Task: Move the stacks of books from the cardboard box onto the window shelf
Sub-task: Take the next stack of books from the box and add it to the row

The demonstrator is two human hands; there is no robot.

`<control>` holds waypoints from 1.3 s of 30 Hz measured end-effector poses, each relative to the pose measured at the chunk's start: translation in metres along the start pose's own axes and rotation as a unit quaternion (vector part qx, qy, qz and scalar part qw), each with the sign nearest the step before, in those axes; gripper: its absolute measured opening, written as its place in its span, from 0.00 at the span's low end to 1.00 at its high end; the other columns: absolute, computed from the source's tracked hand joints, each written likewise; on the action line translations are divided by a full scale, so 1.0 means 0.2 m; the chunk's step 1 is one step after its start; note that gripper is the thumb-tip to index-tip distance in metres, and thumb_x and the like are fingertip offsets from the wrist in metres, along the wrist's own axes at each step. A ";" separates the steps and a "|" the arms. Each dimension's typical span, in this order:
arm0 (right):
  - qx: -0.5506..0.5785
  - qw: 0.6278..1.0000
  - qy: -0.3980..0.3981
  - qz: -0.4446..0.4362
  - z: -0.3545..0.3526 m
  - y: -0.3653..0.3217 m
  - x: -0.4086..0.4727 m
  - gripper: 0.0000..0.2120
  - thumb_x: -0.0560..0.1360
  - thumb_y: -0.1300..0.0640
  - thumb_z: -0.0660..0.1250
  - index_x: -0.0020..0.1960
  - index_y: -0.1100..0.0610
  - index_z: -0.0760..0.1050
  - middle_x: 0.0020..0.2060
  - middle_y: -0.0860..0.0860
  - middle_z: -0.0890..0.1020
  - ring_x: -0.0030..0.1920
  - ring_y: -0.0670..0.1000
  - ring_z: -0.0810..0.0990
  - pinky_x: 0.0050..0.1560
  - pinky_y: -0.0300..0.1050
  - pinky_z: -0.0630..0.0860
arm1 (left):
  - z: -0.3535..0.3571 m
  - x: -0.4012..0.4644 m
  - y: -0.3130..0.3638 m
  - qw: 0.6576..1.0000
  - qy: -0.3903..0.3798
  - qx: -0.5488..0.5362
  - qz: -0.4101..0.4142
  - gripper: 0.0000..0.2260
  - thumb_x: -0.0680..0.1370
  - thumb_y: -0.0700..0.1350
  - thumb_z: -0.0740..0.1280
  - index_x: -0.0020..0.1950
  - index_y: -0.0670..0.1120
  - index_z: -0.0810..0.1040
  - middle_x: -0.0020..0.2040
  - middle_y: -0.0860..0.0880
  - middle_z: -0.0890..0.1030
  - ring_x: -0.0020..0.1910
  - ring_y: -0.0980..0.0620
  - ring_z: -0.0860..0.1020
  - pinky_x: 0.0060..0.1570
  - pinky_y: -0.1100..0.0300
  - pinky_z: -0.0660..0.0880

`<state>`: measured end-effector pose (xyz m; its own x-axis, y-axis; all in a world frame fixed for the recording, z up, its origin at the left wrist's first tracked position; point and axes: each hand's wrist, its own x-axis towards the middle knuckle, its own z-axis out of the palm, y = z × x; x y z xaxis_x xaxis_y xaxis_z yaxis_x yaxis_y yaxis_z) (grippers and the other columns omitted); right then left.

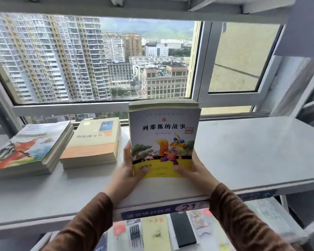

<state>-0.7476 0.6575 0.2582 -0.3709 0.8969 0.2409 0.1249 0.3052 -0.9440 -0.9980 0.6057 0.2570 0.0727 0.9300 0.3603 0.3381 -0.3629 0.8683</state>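
- both hands — left hand [128,166], right hand [194,169] — grasp a stack of books [164,140] at frame centre, over the pale window shelf [252,151].
- two more stacks [62,145] lie at left, below the window [98,58].

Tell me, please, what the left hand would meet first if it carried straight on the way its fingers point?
The left hand points away toward the window, along the edge of the held stack of books. Beyond lies bare window shelf, then probably the window frame; depth is unclear.
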 end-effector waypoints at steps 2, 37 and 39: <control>-0.008 1.000 -0.013 0.001 -0.02 0.03 0.02 0.37 0.73 0.50 0.73 0.77 0.50 0.60 0.69 0.48 0.76 0.70 0.50 0.74 0.71 0.57 0.70 | 0.00 0.01 0.00 1.000 0.000 0.014 -0.005 0.32 0.80 0.45 0.69 0.70 0.71 0.54 0.64 0.75 0.75 0.65 0.70 0.74 0.59 0.76 0.70; -0.273 0.936 0.027 0.220 -0.05 -0.12 0.58 0.32 0.75 0.43 0.70 0.73 0.59 0.70 0.68 0.57 0.77 0.64 0.56 0.78 0.67 0.52 0.72 | -0.13 0.48 -0.01 0.953 0.053 0.107 -0.279 0.37 0.79 0.40 0.69 0.83 0.43 0.52 0.79 0.41 0.66 0.75 0.43 0.68 0.74 0.55 0.64; -0.284 0.940 0.046 0.183 -0.08 -0.14 0.48 0.29 0.75 0.44 0.69 0.72 0.57 0.72 0.66 0.55 0.78 0.64 0.55 0.78 0.66 0.49 0.72 | -0.12 0.44 0.06 0.959 0.025 0.198 -0.203 0.35 0.80 0.44 0.68 0.83 0.44 0.55 0.82 0.43 0.61 0.80 0.46 0.60 0.77 0.55 0.57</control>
<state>-0.7731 0.7405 0.3116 -0.1298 0.9909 -0.0346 0.7096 0.0685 -0.7013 -1.0106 0.6824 0.3073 -0.1830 0.9821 0.0441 0.6593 0.0893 0.7465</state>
